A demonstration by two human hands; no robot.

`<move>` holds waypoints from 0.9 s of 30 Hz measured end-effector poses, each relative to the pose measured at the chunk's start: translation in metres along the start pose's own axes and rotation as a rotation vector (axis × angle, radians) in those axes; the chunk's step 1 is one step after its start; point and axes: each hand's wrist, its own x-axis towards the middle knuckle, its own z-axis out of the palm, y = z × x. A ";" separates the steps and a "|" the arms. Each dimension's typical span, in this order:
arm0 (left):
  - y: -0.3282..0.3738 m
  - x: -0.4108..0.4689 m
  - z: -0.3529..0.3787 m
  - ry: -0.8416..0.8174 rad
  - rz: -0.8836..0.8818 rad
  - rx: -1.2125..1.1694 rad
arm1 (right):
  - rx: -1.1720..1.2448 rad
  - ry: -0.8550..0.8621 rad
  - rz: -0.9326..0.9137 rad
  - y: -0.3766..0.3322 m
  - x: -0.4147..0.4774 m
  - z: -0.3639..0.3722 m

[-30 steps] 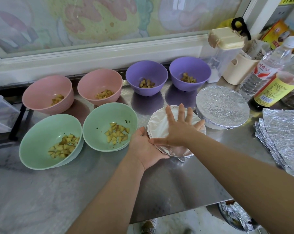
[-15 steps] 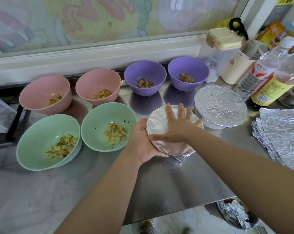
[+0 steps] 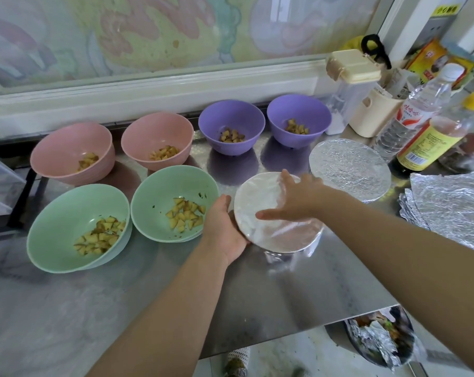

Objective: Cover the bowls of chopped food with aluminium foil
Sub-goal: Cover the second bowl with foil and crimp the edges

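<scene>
My left hand [image 3: 225, 229] cups the foil-covered bowl [image 3: 268, 236] on the worktop [image 3: 284, 295], fingers probably curled beneath; my right hand [image 3: 293, 200] lies flat on top.

— What sort of place is this?
— A kitchen, and a household one rather than a restaurant's. The table [image 3: 298, 295] is topped with stainless steel, and on it stand pastel plastic bowls [image 3: 154, 202], each with a little chopped food [image 3: 185, 216].
— Anything besides the bowls?
— Condiments crowd the right-hand end: a clear bottle with a white cap [image 3: 418, 104], a bottle with a yellow label [image 3: 431, 142], a clear canister with a cream flip lid [image 3: 350, 85] and a cream holder [image 3: 374, 115]. Cut foil sheets [image 3: 453, 202] lie stacked near them.
— And the surroundings?
— A window with flowery patterned film [image 3: 148, 31] behind, and a dark bin [image 3: 404, 330] with crumpled foil [image 3: 372, 341] below the table's edge.
</scene>
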 end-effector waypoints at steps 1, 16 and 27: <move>-0.005 0.000 -0.003 0.009 0.054 0.014 | 0.011 -0.015 -0.006 0.003 -0.005 -0.004; -0.059 -0.025 -0.051 0.233 0.370 0.602 | -0.033 0.113 -0.278 -0.017 0.006 0.021; -0.082 -0.017 -0.041 0.446 0.464 0.764 | -0.036 0.096 -0.239 -0.020 0.012 0.023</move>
